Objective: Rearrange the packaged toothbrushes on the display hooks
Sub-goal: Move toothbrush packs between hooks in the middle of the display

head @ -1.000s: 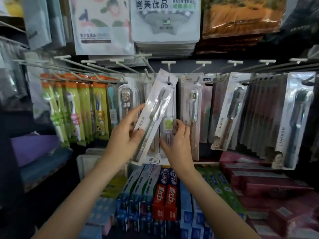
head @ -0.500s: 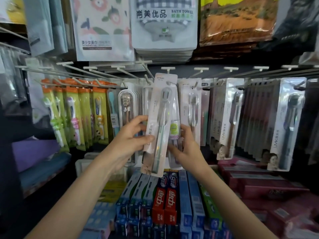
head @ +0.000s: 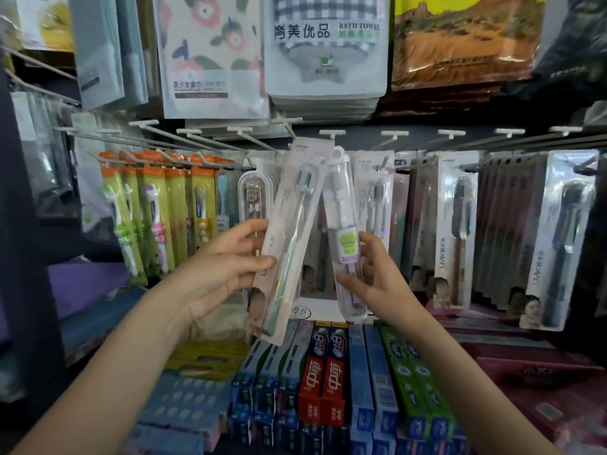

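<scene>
Toothbrush pack, pink card [head: 290,238] | tilting before the hooks, left hand [head: 220,274] gripping its lower edge | clear-cased toothbrush [head: 343,234] just right | right hand [head: 371,274] pinching it

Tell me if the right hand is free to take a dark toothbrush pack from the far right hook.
Probably not yet: the right hand already grips the clear pack with the green sticker. The way to the dark toothbrush pack looks open, with nothing between them.

We see white display hooks [head: 210,159] on the dark wall, carrying packaged toothbrushes [head: 455,224] in rows. Below, the shelf [head: 331,311] holds toothpaste boxes [head: 320,392] tightly side by side.
</scene>
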